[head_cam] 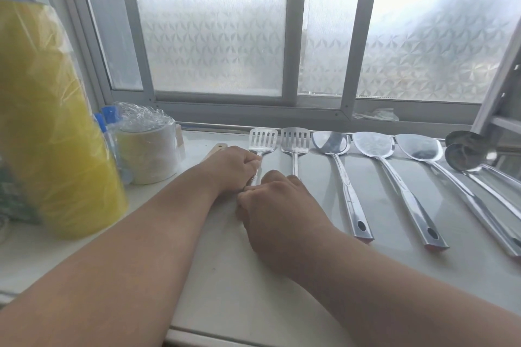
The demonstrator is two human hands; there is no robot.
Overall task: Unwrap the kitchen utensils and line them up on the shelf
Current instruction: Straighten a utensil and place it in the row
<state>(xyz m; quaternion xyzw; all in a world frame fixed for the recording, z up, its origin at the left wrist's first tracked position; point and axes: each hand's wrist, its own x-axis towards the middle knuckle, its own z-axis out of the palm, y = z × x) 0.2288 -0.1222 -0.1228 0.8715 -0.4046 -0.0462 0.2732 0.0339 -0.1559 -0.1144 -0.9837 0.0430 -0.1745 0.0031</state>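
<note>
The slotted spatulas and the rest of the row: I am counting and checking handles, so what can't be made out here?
- Left slotted spatula: handle hidden under both hands.
- Second slotted spatula: lower handle behind the right hand.
- Ladles: handles cut off by the right edge.
- Wooden utensil: mostly behind the left hand.

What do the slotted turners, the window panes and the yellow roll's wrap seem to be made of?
Slotted turners: polished metal, probably stainless steel, with bright reflections. Window panes: frosted, patterned glass or film that blurs the outside. Yellow roll's wrap: thin clear plastic, creased and glossy.
</note>
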